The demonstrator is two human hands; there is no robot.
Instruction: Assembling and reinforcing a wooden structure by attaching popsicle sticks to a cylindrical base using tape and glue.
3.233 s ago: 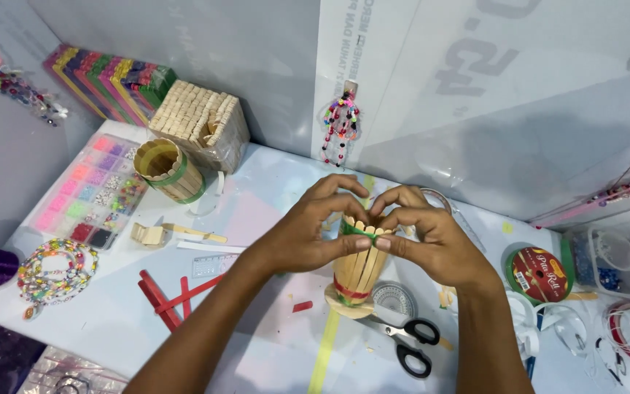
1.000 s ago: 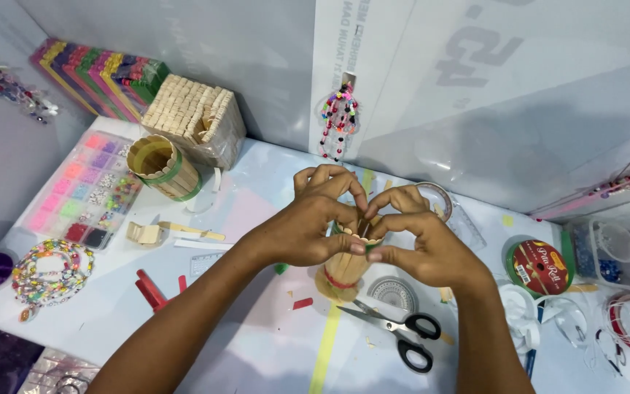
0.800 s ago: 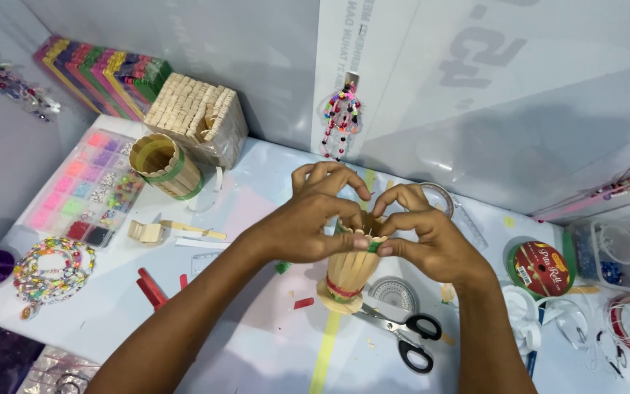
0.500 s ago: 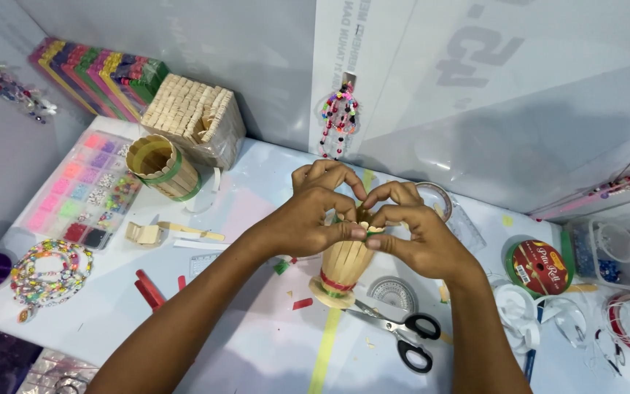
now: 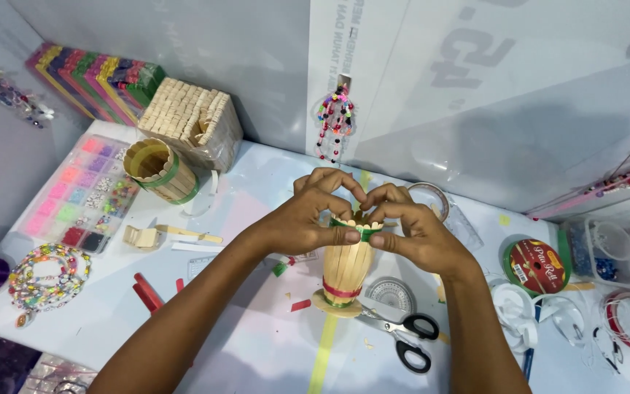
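Note:
A small cup made of upright wooden craft sticks (image 5: 345, 266) stands on a round wooden base on the white table (image 5: 257, 350). A red band circles it low down and a green band (image 5: 362, 228) runs round its top. My left hand (image 5: 308, 215) pinches the rim from the left. My right hand (image 5: 410, 233) pinches it from the right, thumb and forefinger on the green band. Both hands curl over the top and hide the opening.
Black-handled scissors (image 5: 410, 337) lie just right of the cup. A second stick cup with a green band (image 5: 158, 169), a block of plain sticks (image 5: 191, 120), coloured sticks (image 5: 96, 73), a bead tray (image 5: 82, 191), a bead bracelet (image 5: 49, 273), red sticks (image 5: 147, 292) and ribbon spools (image 5: 537, 266) surround it.
Both hands stay on the cup's rim. The fingers have shifted around the green band at the top, and the cup has stayed upright in about the same spot.

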